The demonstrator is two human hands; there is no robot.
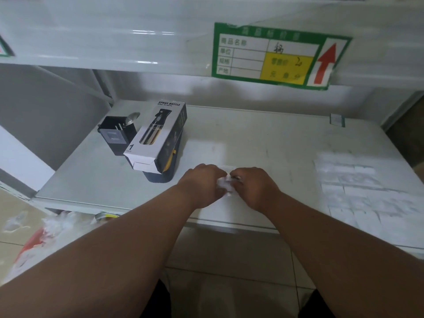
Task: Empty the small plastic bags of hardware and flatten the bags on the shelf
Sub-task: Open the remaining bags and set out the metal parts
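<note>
While both hands (226,182) pinch it, the bag (226,185) (crumpled) shows no clear axis

shelf (252,138) middle bare, passable | left: spray bottle box (156,136), black holder (117,136) block | right: flattened bags (358,191) | upper shelf (114,42) overhead

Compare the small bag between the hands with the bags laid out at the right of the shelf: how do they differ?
The small bag is crumpled and bunched; the laid-out bags lie flat in overlapping rows. The small bag is pinched by the left hand and right hand; the laid-out bags are untouched. The small bag sits at the middle front of the shelf; the others cover its right end. Both look clear or whitish plastic.
</note>
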